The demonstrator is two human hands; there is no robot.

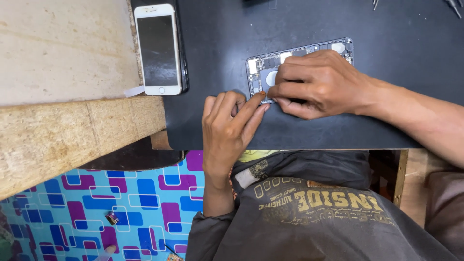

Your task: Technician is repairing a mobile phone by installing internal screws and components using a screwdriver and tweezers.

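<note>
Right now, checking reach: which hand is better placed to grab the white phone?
Probably left. The left hand lies nearer the white phone, touching only the edge of the opened phone; the right hand rests across that opened phone, farther off.

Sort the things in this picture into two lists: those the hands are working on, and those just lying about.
In use: opened grey phone body with bare innards; left hand; right hand; black work mat.

Lying about: white phone with dark screen; metal tool tips; small part on patterned floor.
</note>
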